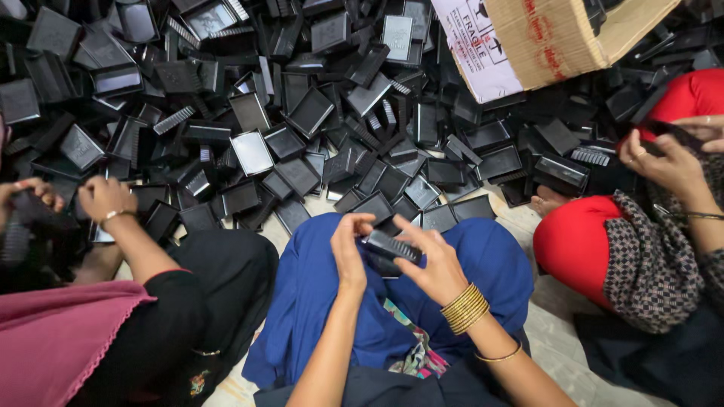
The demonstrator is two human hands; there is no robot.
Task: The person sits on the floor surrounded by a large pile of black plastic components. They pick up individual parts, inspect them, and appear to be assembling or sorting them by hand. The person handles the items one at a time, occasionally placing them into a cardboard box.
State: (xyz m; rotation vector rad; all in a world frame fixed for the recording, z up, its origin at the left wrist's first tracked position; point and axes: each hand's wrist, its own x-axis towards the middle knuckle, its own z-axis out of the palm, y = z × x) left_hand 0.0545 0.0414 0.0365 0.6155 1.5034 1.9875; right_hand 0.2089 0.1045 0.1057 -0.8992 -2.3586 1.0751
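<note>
Left grip [348, 252]: fingers curled around the near end of a black plastic tray part [391, 246], pinching it.
Right grip [434, 264]: fingers pressed on the same part from its right side; gold bangles [464, 308] on the wrist.
Part's place: between both grips, above the blue-clad lap [317, 294].
Beyond the grips: heap of black plastic trays [302, 113] on the floor.
Sides: co-workers' hands [105, 197] [667, 162].
Farthest: cardboard box [543, 38].

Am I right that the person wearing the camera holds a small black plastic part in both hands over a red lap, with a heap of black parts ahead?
Not quite. In the head view the left hand and right hand do hold the black plastic part, but the lap is blue; red belongs to a neighbour. The heap of black parts does lie ahead.
</note>
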